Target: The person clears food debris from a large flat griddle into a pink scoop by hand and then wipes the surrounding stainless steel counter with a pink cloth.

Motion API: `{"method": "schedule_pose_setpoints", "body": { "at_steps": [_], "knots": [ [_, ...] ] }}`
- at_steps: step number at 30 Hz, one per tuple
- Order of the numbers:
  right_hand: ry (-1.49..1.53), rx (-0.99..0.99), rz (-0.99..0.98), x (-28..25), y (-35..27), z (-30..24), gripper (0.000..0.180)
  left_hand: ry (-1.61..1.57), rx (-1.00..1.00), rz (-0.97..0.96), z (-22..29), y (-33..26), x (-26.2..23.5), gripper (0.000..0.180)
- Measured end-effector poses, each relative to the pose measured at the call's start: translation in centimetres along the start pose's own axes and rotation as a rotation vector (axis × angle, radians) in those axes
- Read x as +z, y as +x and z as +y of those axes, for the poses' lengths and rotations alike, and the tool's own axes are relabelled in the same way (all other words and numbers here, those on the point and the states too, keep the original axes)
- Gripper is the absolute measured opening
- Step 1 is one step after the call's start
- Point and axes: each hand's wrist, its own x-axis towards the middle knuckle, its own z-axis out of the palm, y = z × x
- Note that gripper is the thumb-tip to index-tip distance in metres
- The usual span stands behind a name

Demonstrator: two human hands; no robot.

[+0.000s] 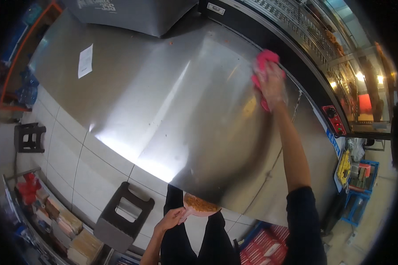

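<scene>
My right hand (272,86), which seems to be in a clear thin glove, presses a bright pink cloth (267,57) onto the stainless steel table (132,88). It is at the table's far right part, close to the base of a lit display warmer (292,66). Down by the table's near edge, my left hand (174,217) grips the handle of a pale pink scoop (203,213). Brown crumbs (200,204) lie in the scoop, which is held in front of my legs, partly beneath the table edge.
A large grey box (128,17) stands at the back, with a white paper slip (85,62) on the table nearby. Dark plastic stools (124,216) are on the tiled floor. Shelving with cartons (62,221) is at lower left. Blue crates (358,198) stand at right.
</scene>
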Motion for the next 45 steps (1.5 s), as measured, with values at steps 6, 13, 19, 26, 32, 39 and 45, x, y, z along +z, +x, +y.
{"method": "schedule_pose_setpoints", "body": {
  "at_steps": [6, 13, 19, 26, 32, 39, 45],
  "knots": [
    [0.474, -0.048, -0.334, -1.2, 1.3, -10.2, 0.037, 0.073, -0.032, -0.042, 6.4, 0.7, -8.6, 0.025],
    [0.499, -0.611, -0.414, -6.1, -15.4, -17.4, 0.051, 0.159, -0.092, -0.116, 6.8, -0.3, -10.7, 0.03],
    [0.813, -0.426, -0.619, -11.5, -29.7, -21.3, 0.039, 0.195, -0.162, -0.032, 3.7, -1.4, -10.2, 0.035],
    [1.103, 1.223, 0.255, -22.2, -37.9, -2.7, 0.048, 0.202, -0.102, -0.002, 3.6, -0.5, -7.3, 0.037],
    [-0.45, 0.901, -0.135, -18.1, -42.4, 29.8, 0.064, 0.139, -0.06, -0.11, 0.3, 3.2, -5.4, 0.039],
    [0.004, 0.647, -0.14, -7.1, -18.1, 23.4, 0.044, 0.228, -0.142, 0.03, 2.4, 2.7, -9.1, 0.048],
    [-0.103, 0.038, 0.082, -0.9, -6.9, 5.3, 0.04, 0.089, -0.03, 0.129, 3.2, 1.6, -11.7, 0.043]
  ]
}}
